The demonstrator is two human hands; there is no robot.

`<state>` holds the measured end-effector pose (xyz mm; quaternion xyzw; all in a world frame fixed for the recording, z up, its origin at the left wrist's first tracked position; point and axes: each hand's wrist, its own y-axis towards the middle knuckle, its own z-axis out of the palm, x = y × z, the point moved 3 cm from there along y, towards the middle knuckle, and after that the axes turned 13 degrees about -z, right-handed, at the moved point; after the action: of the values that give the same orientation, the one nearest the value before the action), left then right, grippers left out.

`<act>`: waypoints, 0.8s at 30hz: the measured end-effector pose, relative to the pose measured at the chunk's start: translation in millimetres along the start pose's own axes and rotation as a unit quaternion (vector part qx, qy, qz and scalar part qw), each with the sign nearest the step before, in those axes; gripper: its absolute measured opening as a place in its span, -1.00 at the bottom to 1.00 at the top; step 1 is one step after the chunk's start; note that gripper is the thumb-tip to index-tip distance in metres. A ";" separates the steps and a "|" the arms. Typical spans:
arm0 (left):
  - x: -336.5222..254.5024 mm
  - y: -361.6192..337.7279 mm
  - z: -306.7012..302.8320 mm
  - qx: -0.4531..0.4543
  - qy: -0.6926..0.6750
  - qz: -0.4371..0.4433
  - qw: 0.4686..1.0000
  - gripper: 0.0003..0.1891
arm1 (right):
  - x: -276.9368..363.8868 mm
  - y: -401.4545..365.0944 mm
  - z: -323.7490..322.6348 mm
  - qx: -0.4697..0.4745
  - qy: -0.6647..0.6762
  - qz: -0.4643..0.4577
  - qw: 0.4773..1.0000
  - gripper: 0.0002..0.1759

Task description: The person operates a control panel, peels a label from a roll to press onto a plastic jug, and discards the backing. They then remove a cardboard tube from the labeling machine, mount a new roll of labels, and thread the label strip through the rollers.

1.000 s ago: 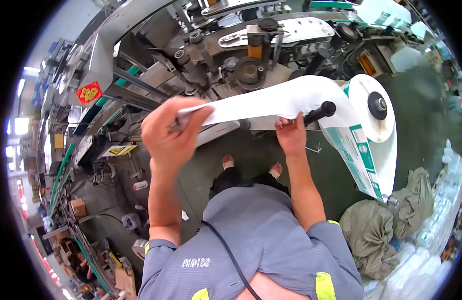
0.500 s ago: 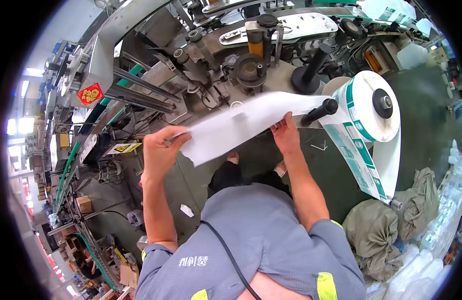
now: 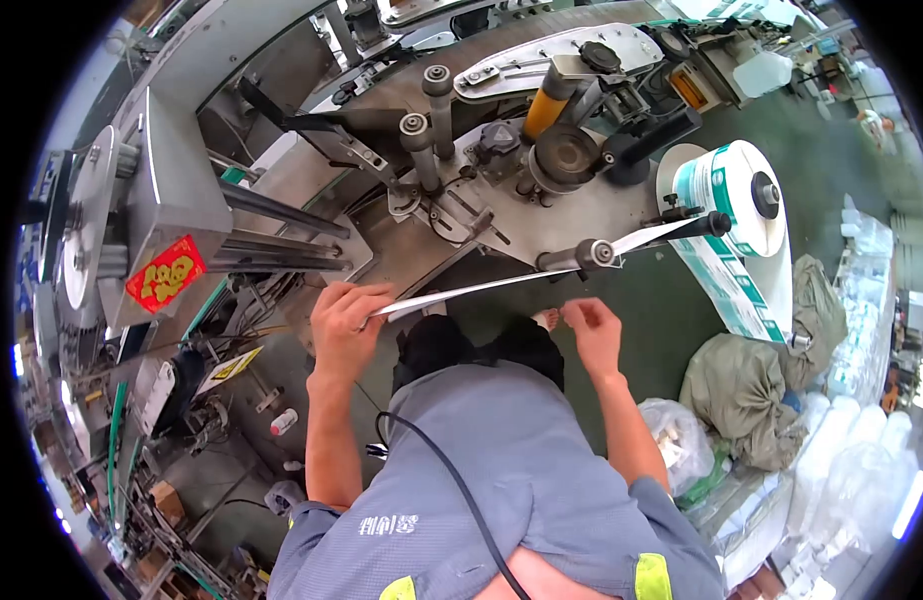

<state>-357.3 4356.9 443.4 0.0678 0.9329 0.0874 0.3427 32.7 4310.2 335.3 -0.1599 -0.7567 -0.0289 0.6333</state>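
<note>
My left hand [image 3: 348, 322] pinches the free end of a white label web [image 3: 481, 288]. The web is seen edge-on and runs taut to the right, past a steel roller [image 3: 594, 253] and a black post [image 3: 708, 224], up to a big roll of green-and-white labels [image 3: 733, 195]. My right hand [image 3: 593, 331] hangs just below the web with its fingers loosely curled and nothing in them. Both hands are in front of the grey labelling machine [image 3: 461, 150].
A printed label strip [image 3: 733, 295] hangs down from the roll. Stuffed grey-green sacks [image 3: 741, 385] and clear plastic bottles [image 3: 831, 450] lie on the right. A red tag [image 3: 165, 273] marks the machine's left housing. Green floor below holds loose parts.
The web has been drawn out and now shows edge-on, passing the steel roller. My left hand dropped lower left with its end. My right hand came off the web and sits beneath it.
</note>
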 end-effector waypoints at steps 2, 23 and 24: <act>22.4 0.9 -14.8 0.009 0.006 -0.005 1.000 -0.74 | 92.1 -24.6 22.6 0.099 -0.137 -0.230 0.958 -0.78; -6.3 86.1 -65.9 -0.229 -0.327 0.023 0.917 -0.82 | 298.2 96.1 140.2 0.068 -0.379 -0.538 0.750 -0.68; -28.1 107.8 -78.9 -0.232 -0.274 0.010 0.933 -0.78 | 302.0 103.1 124.6 0.044 -0.385 -0.520 0.761 -0.67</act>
<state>-380.2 4447.6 542.7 0.0173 0.7558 0.2834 0.5901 -101.1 4500.6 586.6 0.2881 -0.9043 -0.2567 0.1827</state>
